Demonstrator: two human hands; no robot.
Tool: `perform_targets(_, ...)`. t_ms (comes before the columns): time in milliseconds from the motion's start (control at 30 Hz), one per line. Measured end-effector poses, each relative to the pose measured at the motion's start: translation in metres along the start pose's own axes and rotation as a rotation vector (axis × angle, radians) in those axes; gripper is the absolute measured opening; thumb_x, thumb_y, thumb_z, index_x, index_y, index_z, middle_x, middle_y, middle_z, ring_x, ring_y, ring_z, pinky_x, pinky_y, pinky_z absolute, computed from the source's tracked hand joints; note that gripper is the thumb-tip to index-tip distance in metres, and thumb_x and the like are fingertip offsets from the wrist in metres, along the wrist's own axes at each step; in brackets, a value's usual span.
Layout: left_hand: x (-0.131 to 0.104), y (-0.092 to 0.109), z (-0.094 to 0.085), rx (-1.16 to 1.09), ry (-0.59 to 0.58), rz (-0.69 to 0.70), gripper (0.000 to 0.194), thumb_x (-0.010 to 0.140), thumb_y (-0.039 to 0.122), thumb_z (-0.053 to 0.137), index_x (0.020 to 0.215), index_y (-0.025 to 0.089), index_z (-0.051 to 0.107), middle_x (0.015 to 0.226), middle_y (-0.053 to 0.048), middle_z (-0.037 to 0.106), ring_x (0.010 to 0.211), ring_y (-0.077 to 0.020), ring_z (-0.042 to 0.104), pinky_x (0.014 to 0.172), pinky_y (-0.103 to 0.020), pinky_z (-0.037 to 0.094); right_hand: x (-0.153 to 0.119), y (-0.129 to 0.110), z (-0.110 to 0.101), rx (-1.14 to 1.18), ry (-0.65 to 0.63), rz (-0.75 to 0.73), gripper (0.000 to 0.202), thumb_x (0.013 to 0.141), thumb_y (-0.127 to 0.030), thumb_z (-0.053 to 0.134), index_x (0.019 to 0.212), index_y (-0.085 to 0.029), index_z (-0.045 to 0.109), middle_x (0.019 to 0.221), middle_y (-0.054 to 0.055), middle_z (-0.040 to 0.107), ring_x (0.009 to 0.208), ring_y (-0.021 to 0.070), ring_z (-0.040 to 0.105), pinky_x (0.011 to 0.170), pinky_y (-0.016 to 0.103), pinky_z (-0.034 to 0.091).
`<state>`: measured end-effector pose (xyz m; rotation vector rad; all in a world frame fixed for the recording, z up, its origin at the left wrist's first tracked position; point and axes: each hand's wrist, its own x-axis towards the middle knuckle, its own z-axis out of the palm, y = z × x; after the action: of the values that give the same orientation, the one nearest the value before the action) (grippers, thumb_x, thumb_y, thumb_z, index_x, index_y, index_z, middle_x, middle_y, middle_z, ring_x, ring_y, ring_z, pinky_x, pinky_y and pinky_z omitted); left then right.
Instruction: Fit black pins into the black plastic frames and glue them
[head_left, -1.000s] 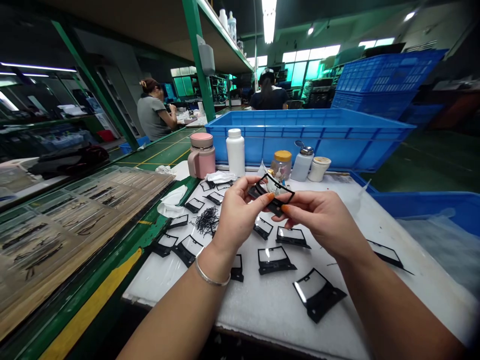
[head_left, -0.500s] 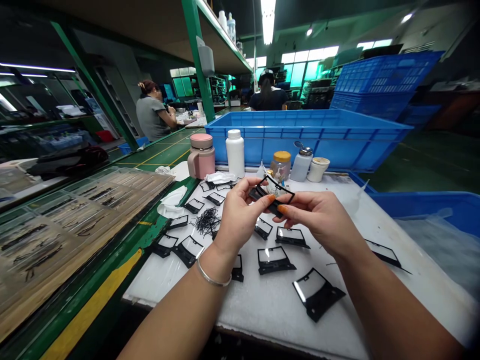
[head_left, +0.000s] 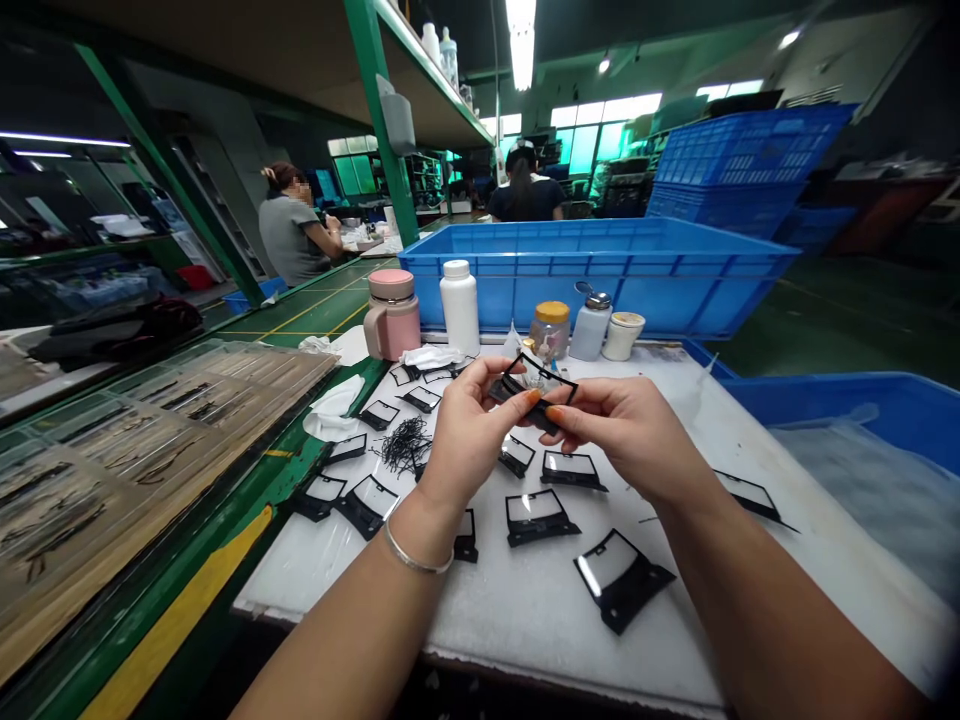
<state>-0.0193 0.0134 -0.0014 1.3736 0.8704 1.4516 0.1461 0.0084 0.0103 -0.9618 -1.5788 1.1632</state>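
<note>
A black plastic frame with a clear window [head_left: 529,388] is held up above the table between both hands. My left hand [head_left: 480,420] pinches its left side, thumb along the lower edge. My right hand [head_left: 611,415] grips the right end between thumb and fingers. Below lie several similar black framed parts, one of them a frame [head_left: 540,517] just under the hands and another, a tilted frame [head_left: 626,585], nearer the front edge. Left of my left wrist sits a heap of thin black strips [head_left: 405,445]. My fingers hide part of the held piece.
Behind the hands stand a pink mug [head_left: 394,315], a white bottle [head_left: 460,310], a yellow-lidded jar [head_left: 551,330] and a pump bottle [head_left: 589,325]. A blue crate [head_left: 600,285] is beyond them. At left lies a compartment tray [head_left: 150,450]. Two people sit farther back.
The whole view has shifted slightly, so things appear a little farther left. Both hands keep hold of the same black frame, with hardly any change in grip.
</note>
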Motion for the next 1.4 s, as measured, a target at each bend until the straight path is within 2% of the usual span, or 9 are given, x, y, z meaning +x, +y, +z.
perform_targets(133,0.001,0.002,-0.003,-0.003,0.049,0.035,0.043,0.079,0.030,0.071,0.117,0.019,0.053,0.098,-0.005,0.061,0.085,-0.0143,0.060,0.063,-0.022,0.057,0.002,-0.005,-0.026,0.106,0.261,-0.040,0.020,0.073,-0.028,0.077,0.088,-0.016,0.073,0.073,0.004,0.072,0.065,0.0160,0.069,0.053,0.021,0.054)
perform_targets(267,0.005,0.008,-0.017,0.062,0.139,0.114,0.039,0.078,0.035,0.071,0.111,0.020,0.057,0.096,-0.005,0.062,0.090,-0.0161,0.060,0.063,-0.022,0.057,0.002,-0.006,-0.046,0.229,0.494,-0.052,0.014,0.071,-0.024,0.076,0.083,-0.018,0.072,0.076,0.003,0.071,0.066,0.0140,0.069,0.048,0.017,0.052)
perform_targets(367,0.007,0.020,-0.033,0.161,0.184,0.180,0.029,0.079,0.036,0.069,0.100,0.018,0.063,0.087,-0.004,0.064,0.083,-0.0153,0.061,0.064,-0.022,0.054,0.006,0.000,-0.045,0.220,0.424,0.010,0.017,0.070,-0.025,0.077,0.084,-0.017,0.072,0.075,0.004,0.071,0.066,0.0142,0.070,0.050,0.017,0.053)
perform_targets(433,0.007,0.029,-0.048,0.380,0.154,0.201,0.021,0.080,0.035,0.066,0.089,0.016,0.066,0.080,-0.004,0.065,0.075,-0.0148,0.061,0.064,-0.023,0.051,0.009,0.006,-0.038,0.192,0.339,0.063,0.021,0.070,-0.025,0.078,0.088,-0.016,0.072,0.074,0.004,0.071,0.066,0.0150,0.070,0.052,0.017,0.055)
perform_targets(567,0.006,0.038,-0.080,1.165,-0.095,0.050,0.012,0.079,0.023,0.061,0.077,0.020,0.072,0.077,-0.003,0.070,0.072,-0.0168,0.061,0.066,-0.026,0.045,0.012,0.013,-0.021,0.127,0.198,0.119,0.024,0.072,-0.028,0.077,0.093,-0.016,0.071,0.073,0.004,0.072,0.063,0.0139,0.069,0.052,0.017,0.053)
perform_targets(667,0.007,0.031,-0.101,1.466,-0.228,-0.087,0.018,0.073,0.013,0.059,0.075,0.021,0.075,0.080,-0.005,0.072,0.075,-0.0199,0.063,0.066,-0.028,0.043,0.011,0.016,-0.010,0.081,0.128,0.129,0.027,0.074,-0.030,0.076,0.096,-0.016,0.071,0.076,0.005,0.072,0.067,0.0158,0.070,0.052,0.019,0.053)
perform_targets(800,0.012,0.015,-0.112,1.528,-0.317,-0.137,0.022,0.068,0.009,0.059,0.078,0.020,0.075,0.081,-0.006,0.072,0.076,-0.0201,0.063,0.066,-0.027,0.043,0.010,0.021,-0.001,0.012,0.051,0.143,0.032,0.074,-0.035,0.075,0.098,-0.015,0.071,0.077,0.007,0.071,0.070,0.0194,0.071,0.054,0.022,0.054)
perform_targets(1000,0.019,0.002,-0.107,1.573,-0.401,-0.169,0.015,0.067,0.008,0.064,0.075,0.018,0.071,0.079,-0.008,0.069,0.077,-0.0212,0.063,0.067,-0.027,0.044,0.012,0.026,0.002,-0.034,0.039,0.159,0.033,0.073,-0.040,0.075,0.095,-0.015,0.071,0.078,0.006,0.070,0.070,0.0208,0.071,0.055,0.025,0.055)
perform_targets(1400,0.019,0.006,-0.114,1.582,-0.321,-0.108,0.020,0.072,0.008,0.054,0.077,0.017,0.071,0.080,-0.009,0.069,0.071,-0.0205,0.060,0.066,-0.028,0.043,0.013,0.028,-0.001,-0.066,0.042,0.170,0.036,0.075,-0.042,0.074,0.098,-0.015,0.070,0.082,0.006,0.069,0.072,0.0195,0.070,0.056,0.024,0.054)
